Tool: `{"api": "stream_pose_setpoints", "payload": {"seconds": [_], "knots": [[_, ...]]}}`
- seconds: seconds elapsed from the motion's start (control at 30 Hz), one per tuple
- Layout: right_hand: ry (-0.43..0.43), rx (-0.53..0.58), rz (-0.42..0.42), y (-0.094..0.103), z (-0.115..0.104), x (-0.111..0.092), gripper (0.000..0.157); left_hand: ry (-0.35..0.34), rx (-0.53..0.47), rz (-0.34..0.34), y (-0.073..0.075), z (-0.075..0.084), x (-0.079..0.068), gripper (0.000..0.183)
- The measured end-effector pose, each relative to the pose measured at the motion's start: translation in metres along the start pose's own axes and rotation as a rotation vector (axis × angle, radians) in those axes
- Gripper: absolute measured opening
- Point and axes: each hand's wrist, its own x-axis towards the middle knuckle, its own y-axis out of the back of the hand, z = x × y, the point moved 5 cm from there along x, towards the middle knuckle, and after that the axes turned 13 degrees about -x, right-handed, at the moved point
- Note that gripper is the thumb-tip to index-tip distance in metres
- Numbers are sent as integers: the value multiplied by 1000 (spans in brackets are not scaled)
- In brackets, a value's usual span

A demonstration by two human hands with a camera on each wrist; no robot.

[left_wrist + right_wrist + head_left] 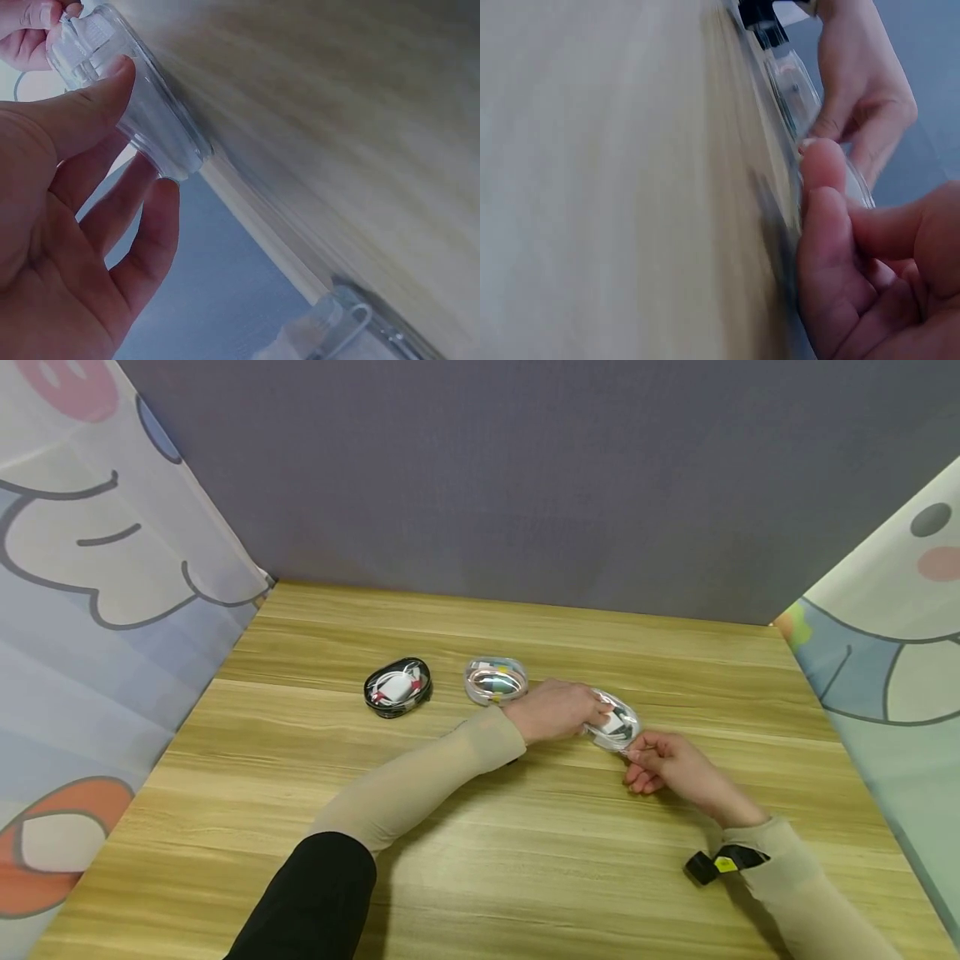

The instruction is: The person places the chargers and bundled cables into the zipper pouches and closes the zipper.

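Note:
In the head view a clear oval zip case [621, 723], with a white charger and cable visible inside, lies on the right half of the table. My left hand [558, 708] holds it from the left; in the left wrist view the thumb lies on top and the fingers run along its side. My right hand [672, 770] pinches a small pull at the case's near right edge. In the right wrist view the right thumb and forefinger meet [825, 176] and cover that pull. The left wrist view shows the clear case [169, 124] standing on the wooden surface.
To the left of the left hand lies another clear case [496, 680] with a pinkish coiled cable. Farther left is a black-rimmed case [398, 687] holding a white charger and cable. A grey panel [510, 485] borders the wooden table [540, 877] at the back.

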Motion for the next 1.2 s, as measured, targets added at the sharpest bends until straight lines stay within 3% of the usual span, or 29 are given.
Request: {"api": "stream_pose_setpoints", "payload": {"seconds": [0.57,0.73,1.0,1.2], "knots": [[-39,122,243,-22,-4,-1,19,27,-25,72,1,2,4,33],[-37,125,269,-18,-4,2,18,42,-9,79,2,4,6,19],[-43,106,280,-9,-1,7,19,124,15,102,-2,4,11,4],[-41,96,257,-7,-2,10,20,156,-6,111,0,1,11,5]]}}
